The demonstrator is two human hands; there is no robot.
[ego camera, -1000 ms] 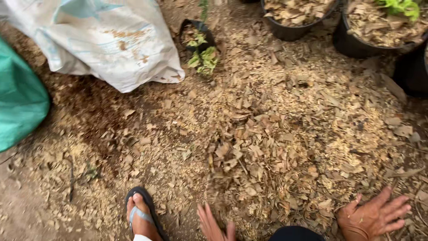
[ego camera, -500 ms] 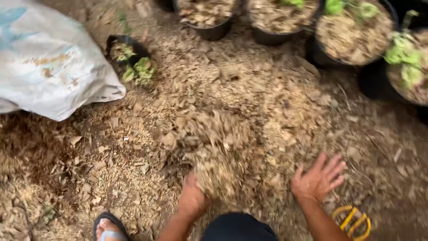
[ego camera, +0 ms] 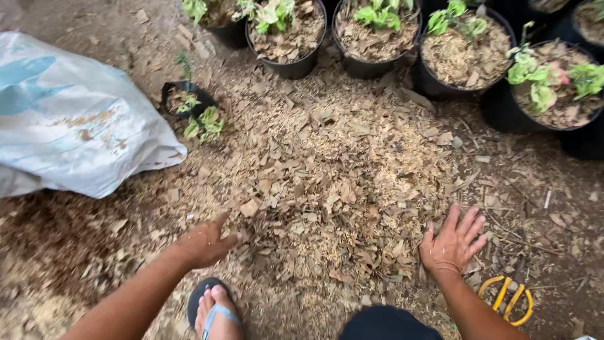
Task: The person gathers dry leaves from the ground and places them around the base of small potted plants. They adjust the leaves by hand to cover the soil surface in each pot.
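Observation:
A wide heap of dry leaves and wood shavings (ego camera: pixel 340 182) covers the ground in front of me. My left hand (ego camera: pixel 206 242) rests at the heap's left edge, fingers loosely curled, touching the leaves and holding nothing. Spread flat with fingers apart, my right hand (ego camera: pixel 452 242) presses on the heap's right edge. Between my arms shows my dark-clad knee (ego camera: pixel 385 322), and my foot in a blue sandal (ego camera: pixel 212 311) stands near the left hand.
A white sack (ego camera: pixel 75 126) lies at the left. A small black pot with a seedling (ego camera: pixel 185 101) stands beside it. Several black pots with green plants (ego camera: pixel 377 31) line the far edge. A yellow tool handle (ego camera: pixel 506 301) lies at the lower right.
The view has tilted up, showing more pots. My left hand slid out to the left of the heap. My right hand stays spread at the right edge.

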